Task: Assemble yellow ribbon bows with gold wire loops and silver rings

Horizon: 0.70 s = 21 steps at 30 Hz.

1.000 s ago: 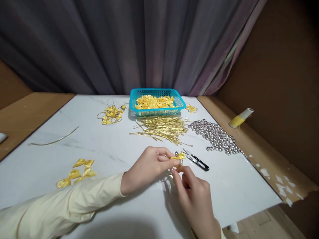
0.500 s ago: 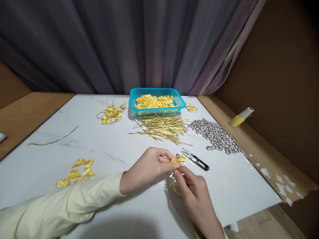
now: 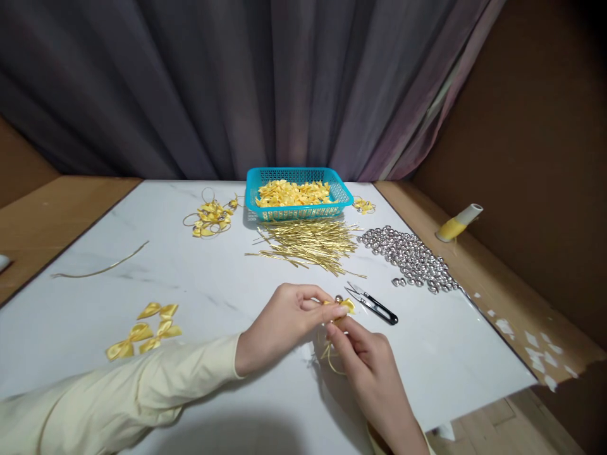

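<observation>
Between the fingers of my left hand (image 3: 298,316) is a yellow satin bow (image 3: 348,306), with a small silver bell or bead (image 3: 338,299) at its top. My right hand (image 3: 365,357) meets it from below, thumb and forefinger pinched on a thin gold cord (image 3: 334,363) whose loop hangs beneath. The fingertips hide where cord and bow join. Just beyond my hands, black-handled thread snips (image 3: 374,304) lie on the white table. Several loose yellow bows (image 3: 142,332) rest near my left sleeve.
A blue basket (image 3: 298,207) of yellow bows stands at the back. In front lie many gold cords (image 3: 313,243); silver beads (image 3: 412,256) are heaped to the right. Finished-looking looped bows (image 3: 211,218) sit at left, near a single cord (image 3: 104,268). A yellow thread spool (image 3: 458,224) is at the right edge.
My left thumb has slid slightly right over the bow, covering more of its middle. The right hand has shifted slightly left, still pinching under the bow.
</observation>
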Tool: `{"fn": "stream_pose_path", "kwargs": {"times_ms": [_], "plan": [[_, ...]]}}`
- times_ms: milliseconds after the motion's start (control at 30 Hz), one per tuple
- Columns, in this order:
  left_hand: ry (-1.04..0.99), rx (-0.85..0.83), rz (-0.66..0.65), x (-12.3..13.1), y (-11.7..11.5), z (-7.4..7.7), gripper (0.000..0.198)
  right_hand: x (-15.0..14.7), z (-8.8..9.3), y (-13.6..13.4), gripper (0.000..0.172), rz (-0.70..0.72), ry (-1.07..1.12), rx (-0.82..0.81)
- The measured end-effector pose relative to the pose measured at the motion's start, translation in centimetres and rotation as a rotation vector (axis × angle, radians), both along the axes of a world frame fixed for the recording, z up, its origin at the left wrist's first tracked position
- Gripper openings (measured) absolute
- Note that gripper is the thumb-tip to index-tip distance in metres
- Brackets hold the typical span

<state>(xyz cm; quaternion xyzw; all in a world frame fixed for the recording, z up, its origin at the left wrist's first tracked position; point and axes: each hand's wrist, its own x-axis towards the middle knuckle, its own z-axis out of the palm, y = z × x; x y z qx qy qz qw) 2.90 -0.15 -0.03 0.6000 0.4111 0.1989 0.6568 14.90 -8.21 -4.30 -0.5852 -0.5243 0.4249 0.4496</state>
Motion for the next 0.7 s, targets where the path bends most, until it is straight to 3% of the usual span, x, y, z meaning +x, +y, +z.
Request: {"fn": "stream_pose_path", "kwargs": {"times_ms": [367,700], "plan": [[-0.107,-0.047,-0.029,-0.2,0.0,-0.6,0.021,0.1,0.4,0.1,0.029,-0.006,0.283,-0.088],[0.068,0.141,0.056,-0.2,-0.5,0.7,0.021,0.6,0.6,0.1,0.031,0.010,0.079,-0.057]]}}
